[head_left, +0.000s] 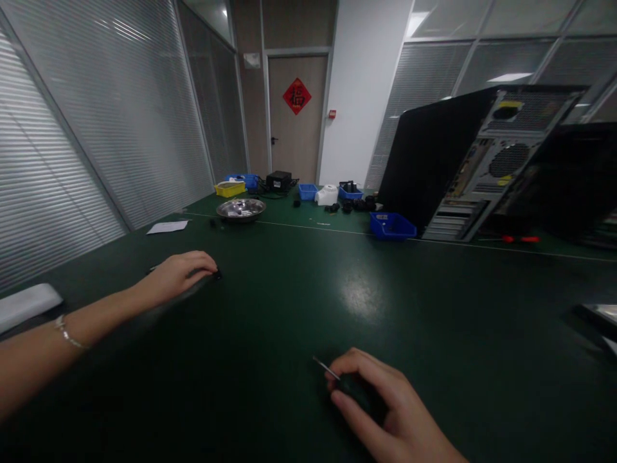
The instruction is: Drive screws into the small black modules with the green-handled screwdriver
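My left hand (180,273) reaches over the left part of the dark green table (289,289). Its fingers are closed at the tips around a small black object (218,274), too small and dark to name. In my right hand (380,402), low in the head view, is a screwdriver (326,368). Its thin metal shaft points up and to the left, while the dark handle is mostly hidden in the fingers.
At the back left are a round metal dish (241,209), a white paper (167,227) and a yellow basket (230,189). A blue bin (393,226) stands beside a large black computer case (434,151). A white object (29,305) lies at the left edge.
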